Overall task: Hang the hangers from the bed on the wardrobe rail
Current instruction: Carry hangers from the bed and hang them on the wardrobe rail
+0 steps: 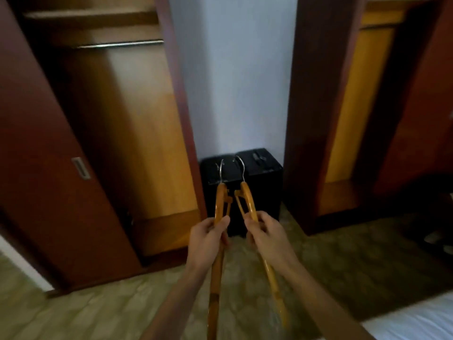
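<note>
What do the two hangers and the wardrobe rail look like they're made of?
Left hanger and right hanger: bodies look like glossy varnished wood, honey-orange with a sheen; hooks look like thin bright metal wire. Wardrobe rail: likely polished metal, a silvery bar with a light streak, though blurred.

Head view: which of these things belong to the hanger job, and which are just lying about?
Job:
- left hanger, gripped by left hand
- right hanger, gripped by right hand
- wardrobe rail, nothing on the stretch in view
- bed

Lying about:
- two black cases against the wall
- sliding door
- second wardrobe
</note>
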Demonstrator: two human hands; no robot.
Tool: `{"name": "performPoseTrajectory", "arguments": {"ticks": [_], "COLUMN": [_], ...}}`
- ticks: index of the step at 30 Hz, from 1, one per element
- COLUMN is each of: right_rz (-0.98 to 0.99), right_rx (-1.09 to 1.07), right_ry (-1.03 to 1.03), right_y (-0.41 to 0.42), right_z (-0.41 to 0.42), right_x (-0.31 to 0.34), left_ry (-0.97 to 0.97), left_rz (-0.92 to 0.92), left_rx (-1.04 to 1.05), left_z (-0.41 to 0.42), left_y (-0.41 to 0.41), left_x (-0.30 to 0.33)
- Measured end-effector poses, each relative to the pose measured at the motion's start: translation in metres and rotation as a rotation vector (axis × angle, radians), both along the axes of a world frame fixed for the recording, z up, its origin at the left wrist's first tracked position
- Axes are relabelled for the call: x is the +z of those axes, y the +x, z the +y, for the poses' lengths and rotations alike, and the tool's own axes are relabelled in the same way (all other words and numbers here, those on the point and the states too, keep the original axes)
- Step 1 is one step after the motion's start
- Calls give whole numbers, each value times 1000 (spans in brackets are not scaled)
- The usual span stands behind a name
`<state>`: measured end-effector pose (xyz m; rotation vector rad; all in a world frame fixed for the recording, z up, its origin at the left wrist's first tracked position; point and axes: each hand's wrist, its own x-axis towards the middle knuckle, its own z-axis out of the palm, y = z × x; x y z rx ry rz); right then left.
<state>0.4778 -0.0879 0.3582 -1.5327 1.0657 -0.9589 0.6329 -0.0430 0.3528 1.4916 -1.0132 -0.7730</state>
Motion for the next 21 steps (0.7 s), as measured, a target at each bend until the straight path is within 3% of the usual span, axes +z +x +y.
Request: {"name": "performPoseTrajectory", "arguments": {"ticks": [9,21], "right_rz": [18,40], "right_rx": [174,150], "right_ry": [1,-111], "right_y": [220,402], "right_z": [-97,-280], "right_x": [62,101], "left_ry": [-1,-43], "left_rz": [89,60], "left_rx": [86,131], "left_z": [-74,-255], "left_y": [225,398], "left_x": [51,103]}}
